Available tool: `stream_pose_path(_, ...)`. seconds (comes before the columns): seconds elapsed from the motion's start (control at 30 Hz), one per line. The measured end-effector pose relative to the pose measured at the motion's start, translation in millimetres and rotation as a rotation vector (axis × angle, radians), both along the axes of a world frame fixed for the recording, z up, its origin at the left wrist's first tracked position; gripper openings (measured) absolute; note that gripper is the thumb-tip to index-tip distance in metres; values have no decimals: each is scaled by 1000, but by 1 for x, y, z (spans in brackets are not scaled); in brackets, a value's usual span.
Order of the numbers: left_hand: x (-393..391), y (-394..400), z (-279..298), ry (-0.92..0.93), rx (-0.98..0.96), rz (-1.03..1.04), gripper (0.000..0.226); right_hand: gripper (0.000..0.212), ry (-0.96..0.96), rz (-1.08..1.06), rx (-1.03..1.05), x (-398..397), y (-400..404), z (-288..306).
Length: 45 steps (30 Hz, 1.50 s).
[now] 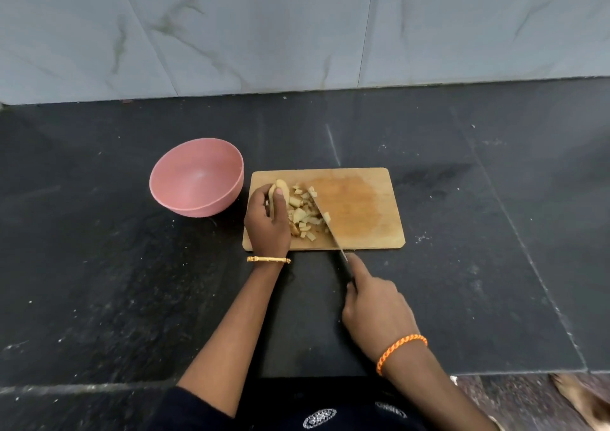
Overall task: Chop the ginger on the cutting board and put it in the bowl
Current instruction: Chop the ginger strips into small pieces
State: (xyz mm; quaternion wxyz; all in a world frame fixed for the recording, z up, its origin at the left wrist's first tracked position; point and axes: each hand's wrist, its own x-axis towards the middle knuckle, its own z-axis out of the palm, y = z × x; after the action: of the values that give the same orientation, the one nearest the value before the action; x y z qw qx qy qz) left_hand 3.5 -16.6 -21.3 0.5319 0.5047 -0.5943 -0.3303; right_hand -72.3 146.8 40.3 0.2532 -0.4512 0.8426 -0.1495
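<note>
1. Nearest, the right hand point(373, 312) curls round the dark handle of the knife point(330, 229), its forefinger laid straight along the spine. That grip looks sound for steering the blade.
2. The blade slants up across the cutting board point(359, 212), its edge against the right side of the chopped ginger point(302, 211), with a couple of bits resting on the steel.
3. The left hand point(268, 224) pinches the uncut end of the ginger piece point(281, 189) between thumb and bent fingers at the board's left end — tips are best tucked back as the piece shortens.
4. Judging by the heap, chopping is well along; short, even strokes should keep bits from scattering onto the dark bench point(99, 265).
5. Beyond, just left of the board, the pink bowl point(171, 196) holds no ginger yet — a scrape with the blade would carry the heap over.
</note>
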Motion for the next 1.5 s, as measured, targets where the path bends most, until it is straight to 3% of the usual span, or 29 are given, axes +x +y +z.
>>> stream_pose_path(0.07, 0, 0, -1, -2, 11, 27, 18, 48, -41, -47, -27, -4, -2, 1)
stream_pose_path(0.2, 0, -1, 0, 13, -20, 56, 19, 33, -166, -126, -276, -15, 0, -5)
stream_pose_path(0.27, -1, -1, -1, 3, -28, 51, 18, 16, -435, -214, -301, -20, -4, -10)
stream_pose_path(0.37, 0, 0, -1, -1, -31, 39, 19, 23, -1135, -497, -262, -28, -14, -15)
stream_pose_path(0.4, 1, 0, -2, 4, -33, 41, 18, 24, -1258, -538, -243, -30, -16, -16)
stream_pose_path(0.47, 2, -1, -2, 8, -26, 51, 18, 25, -1322, -556, -199, -32, -16, -19)
stream_pose_path(0.77, 1, -1, -2, 2, -32, 35, 18, 26, -1112, -648, -133, -34, 28, -19)
stream_pose_path(0.87, 2, -2, -5, -6, -29, 16, 18, 26, -753, -623, -177, -30, 34, -22)
stream_pose_path(1.0, 2, -2, -7, -6, -27, 3, 18, 21, -183, -414, -200, -20, 28, -14)
stream_pose_path(1.1, 2, -2, -6, -19, -29, 1, 18, 48, 53, -223, 19, -7, 20, -9)
stream_pose_path(1.27, 2, -1, -4, -19, -14, 13, 19, 74, 145, -100, 217, 22, 12, -13)
stream_pose_path(1.5, 2, -1, -3, -18, -16, 25, 19, 81, 64, 11, 181, 47, 15, -8)
